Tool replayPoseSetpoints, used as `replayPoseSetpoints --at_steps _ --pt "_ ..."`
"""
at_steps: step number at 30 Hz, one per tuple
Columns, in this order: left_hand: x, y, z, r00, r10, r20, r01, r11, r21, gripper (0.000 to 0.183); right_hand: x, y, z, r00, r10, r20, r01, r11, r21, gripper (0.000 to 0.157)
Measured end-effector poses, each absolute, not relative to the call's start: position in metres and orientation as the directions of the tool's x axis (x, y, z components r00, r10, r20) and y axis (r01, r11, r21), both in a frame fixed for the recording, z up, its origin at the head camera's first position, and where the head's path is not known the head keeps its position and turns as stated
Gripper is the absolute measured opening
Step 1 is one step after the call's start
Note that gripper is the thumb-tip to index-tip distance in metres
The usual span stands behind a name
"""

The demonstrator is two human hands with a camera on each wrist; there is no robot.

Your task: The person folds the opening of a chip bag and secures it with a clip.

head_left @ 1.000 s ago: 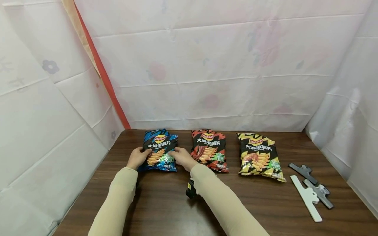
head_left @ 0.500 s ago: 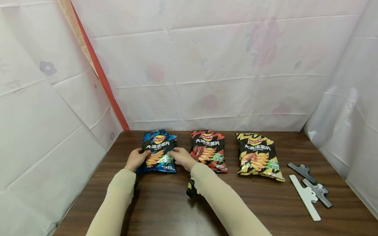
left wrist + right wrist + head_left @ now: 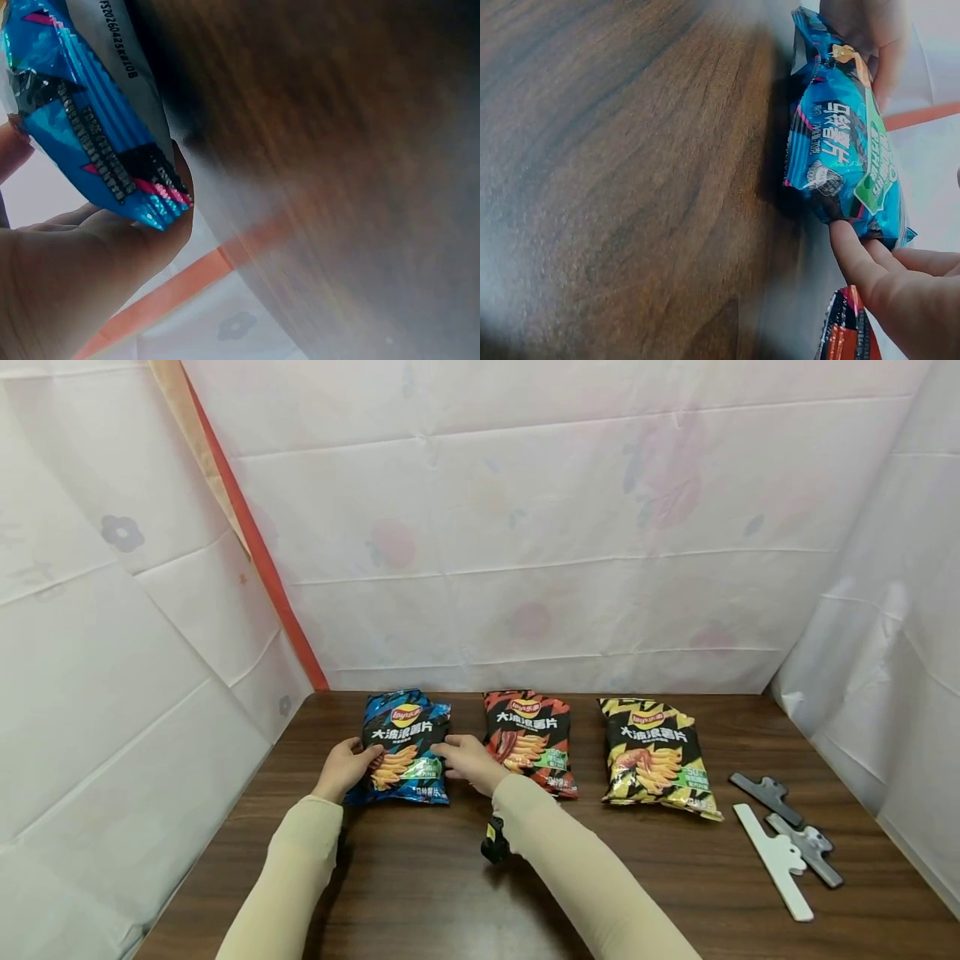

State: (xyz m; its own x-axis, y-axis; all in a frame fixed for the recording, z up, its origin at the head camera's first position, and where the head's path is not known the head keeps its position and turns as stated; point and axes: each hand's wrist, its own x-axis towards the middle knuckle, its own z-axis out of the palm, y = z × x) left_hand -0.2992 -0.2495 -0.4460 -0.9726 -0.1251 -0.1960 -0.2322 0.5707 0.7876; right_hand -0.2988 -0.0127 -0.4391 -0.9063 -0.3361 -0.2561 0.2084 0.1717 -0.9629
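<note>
A blue bag of potato chips (image 3: 406,727) lies on the table at the left of the head view, front side up. My left hand (image 3: 347,768) grips its lower left edge, with the thumb over the front. In the left wrist view other fingers pass behind the blue bag (image 3: 82,127). My right hand (image 3: 471,760) is at the bag's right edge, fingers nearly straight, fingertips right against its side. The right wrist view shows those fingertips (image 3: 845,238) at the bag's corner. Close by the right hand lies a red chip bag (image 3: 528,739), partly covered by that hand.
A yellow chip bag (image 3: 656,756) lies farther right on the dark wooden table (image 3: 420,893). Beyond it at the right are a dark grey clip (image 3: 767,795), a clear grey clip (image 3: 808,847) and a white clip (image 3: 776,864). White sheeting (image 3: 540,543) walls the table's back and sides.
My right hand has drawn slightly to the right, its fingers loosening at the blue bag's edge. The blue bag has settled a little flatter. My left hand stays on it.
</note>
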Motion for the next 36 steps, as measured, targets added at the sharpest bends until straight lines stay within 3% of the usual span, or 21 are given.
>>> replayPoseSetpoints --at_steps 14,36 --pt "-0.286 -0.244 -0.444 -0.986 -0.083 -0.142 -0.164 0.541 0.825 0.072 -0.288 -0.002 -0.429 -0.900 -0.364 -0.239 0.186 0.175 -0.967 0.062" --pt "-0.271 -0.232 -0.444 -0.985 -0.128 -0.113 -0.160 0.461 0.873 0.070 -0.272 0.017 -0.428 -0.892 -0.404 -0.202 0.171 0.111 -0.979 0.057"
